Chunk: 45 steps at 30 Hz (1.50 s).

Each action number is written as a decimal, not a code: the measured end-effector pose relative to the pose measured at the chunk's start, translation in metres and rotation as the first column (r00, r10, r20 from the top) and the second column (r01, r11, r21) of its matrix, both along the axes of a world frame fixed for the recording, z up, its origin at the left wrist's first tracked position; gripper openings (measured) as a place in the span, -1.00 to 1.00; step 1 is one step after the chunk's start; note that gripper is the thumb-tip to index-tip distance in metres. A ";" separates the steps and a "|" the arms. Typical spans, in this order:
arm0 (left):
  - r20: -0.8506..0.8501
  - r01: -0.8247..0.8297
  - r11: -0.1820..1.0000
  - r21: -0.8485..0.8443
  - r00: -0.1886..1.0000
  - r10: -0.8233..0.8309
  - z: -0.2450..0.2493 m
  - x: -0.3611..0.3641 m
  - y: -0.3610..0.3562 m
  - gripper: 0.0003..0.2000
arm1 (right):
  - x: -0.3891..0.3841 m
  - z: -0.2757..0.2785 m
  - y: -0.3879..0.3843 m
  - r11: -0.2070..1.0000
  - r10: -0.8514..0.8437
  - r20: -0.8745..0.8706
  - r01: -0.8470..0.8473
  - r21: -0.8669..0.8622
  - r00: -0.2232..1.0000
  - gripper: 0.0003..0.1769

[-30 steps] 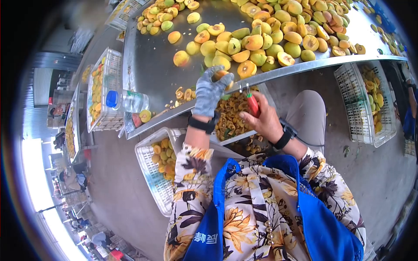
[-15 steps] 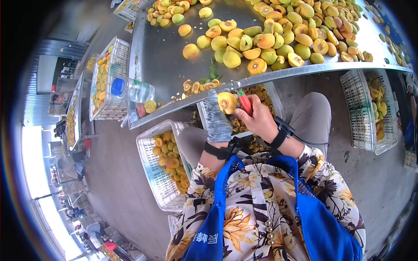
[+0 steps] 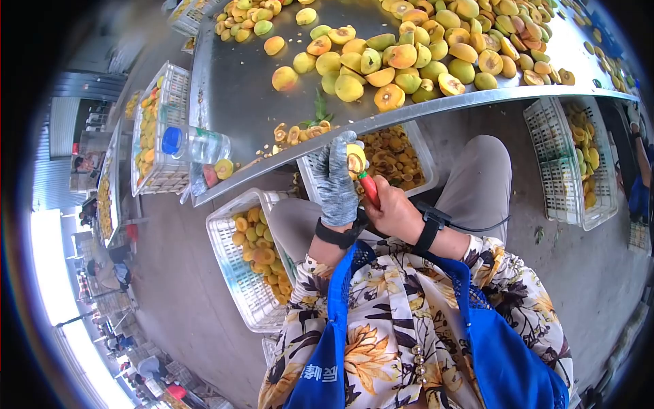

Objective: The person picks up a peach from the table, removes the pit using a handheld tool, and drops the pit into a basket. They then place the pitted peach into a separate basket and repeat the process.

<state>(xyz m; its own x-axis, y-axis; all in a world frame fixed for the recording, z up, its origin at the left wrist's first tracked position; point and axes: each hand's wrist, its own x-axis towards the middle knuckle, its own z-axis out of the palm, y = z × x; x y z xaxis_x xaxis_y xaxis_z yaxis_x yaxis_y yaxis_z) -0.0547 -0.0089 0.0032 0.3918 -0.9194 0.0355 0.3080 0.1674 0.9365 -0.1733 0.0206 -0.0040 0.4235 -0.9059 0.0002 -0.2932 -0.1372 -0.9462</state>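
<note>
My left hand (image 3: 335, 180), in a grey knit glove, is closed around a yellow peach half (image 3: 355, 158) with its cut side turned to the right. Bare and closed, my right hand (image 3: 396, 210) grips a pitting tool (image 3: 369, 189) with a red handle and green collar. The tool's tip meets the cut face of the peach half; the tip itself is hidden there. Both hands are over my lap, just in front of the metal table's edge (image 3: 409, 112). Below them, a white crate (image 3: 430, 178) holds brownish cut pieces.
Halved peaches (image 3: 409, 58) heap on the table, with pit pieces (image 3: 293, 133) and a leaf (image 3: 320, 105) near its edge. A water bottle (image 3: 197, 144) lies at the left corner. Crates of peaches stand left (image 3: 161, 123), beside my leg (image 3: 248, 293) and right (image 3: 555, 163).
The tool's tip has moved from beside the peach half onto its cut face. My left hand has turned the half more sideways. The view has shifted slightly.
</note>
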 end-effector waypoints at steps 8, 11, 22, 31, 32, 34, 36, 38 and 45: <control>-0.413 0.538 0.812 0.226 0.808 -0.420 -0.012 0.038 0.000 -0.79 | -0.004 -0.015 -0.002 0.973 0.219 0.014 -0.220 0.073 0.976 -0.74; -0.442 0.546 0.828 0.126 0.779 -0.446 -0.017 0.038 -0.001 -0.80 | -0.008 -0.010 -0.011 0.895 0.320 0.185 -0.361 0.262 0.929 -0.74; -0.117 -0.193 0.937 0.293 0.965 0.235 -0.011 0.058 0.013 -0.58 | -0.005 -0.004 -0.024 0.033 -0.180 0.889 -0.901 0.432 0.420 -0.88; 0.956 -0.452 0.892 0.029 0.272 0.107 0.007 0.210 0.045 -0.69 | -0.014 -0.026 -0.048 0.914 0.112 -0.310 0.025 0.406 0.944 -0.57; 0.856 -0.277 0.961 0.022 0.502 0.125 0.004 0.203 0.024 -0.68 | -0.012 -0.027 -0.046 0.914 0.114 -0.308 0.022 0.406 0.944 -0.57; 0.482 0.058 0.997 0.043 0.873 -0.072 0.009 0.158 -0.039 -0.57 | -0.010 -0.035 -0.041 0.960 0.086 -0.236 -0.017 0.280 0.968 -0.56; 0.942 -0.130 0.984 0.123 0.328 -0.074 0.017 0.091 -0.099 -0.29 | -0.015 -0.041 -0.033 0.984 0.059 -0.212 -0.021 0.177 0.976 -0.57; 0.922 -0.159 0.909 0.384 0.111 -0.370 0.023 0.040 -0.143 -0.26 | -0.024 -0.047 -0.029 0.995 0.031 -0.201 -0.010 0.104 0.979 -0.59; 0.699 0.007 0.817 0.577 0.514 -0.498 -0.006 0.034 -0.182 -0.33 | -0.057 -0.029 -0.020 0.981 -0.035 -0.151 0.063 0.185 0.988 -0.61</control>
